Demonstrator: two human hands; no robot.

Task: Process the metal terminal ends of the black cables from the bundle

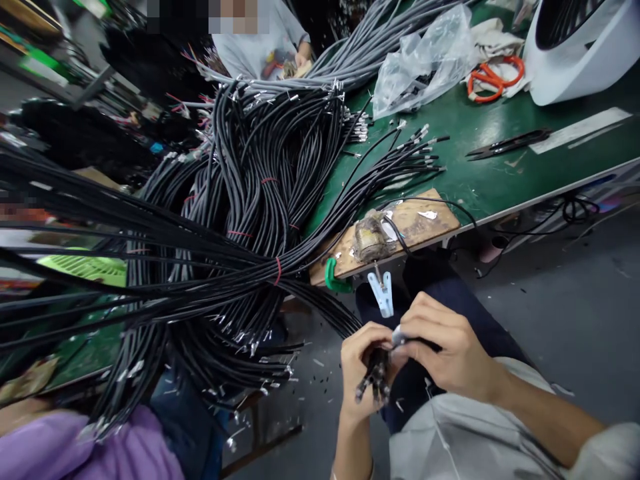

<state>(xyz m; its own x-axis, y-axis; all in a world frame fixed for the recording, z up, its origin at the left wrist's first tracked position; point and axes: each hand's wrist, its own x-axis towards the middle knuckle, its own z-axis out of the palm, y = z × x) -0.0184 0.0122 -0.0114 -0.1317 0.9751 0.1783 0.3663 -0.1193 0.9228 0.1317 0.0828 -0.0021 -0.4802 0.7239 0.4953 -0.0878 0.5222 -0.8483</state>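
Note:
My left hand (353, 357) is wrapped round a bundle of black cables, whose ends (375, 383) stick out toward me. Close beside it, my right hand (447, 337) is closed in a pinch on a single black cable (425, 344) with a whitish end. The fingers partly hide that end. Just beyond both hands, a light-blue clothespin-like clip (381, 293) sits on the shaft of a small, grimy motor (370, 239). The motor rests on a wooden board (430, 212) at the table edge, with a green clamp (336, 275) at the board's near side.
Large bundles of black cables (250, 153) are heaped on the green table (430, 143), with grey cables (345, 57) behind. Orange-handled scissors (495, 80), pliers (507, 143) and a plastic bag (425, 63) lie to the right. One person (250, 50) sits opposite; another's purple sleeve (95, 447) shows at lower left.

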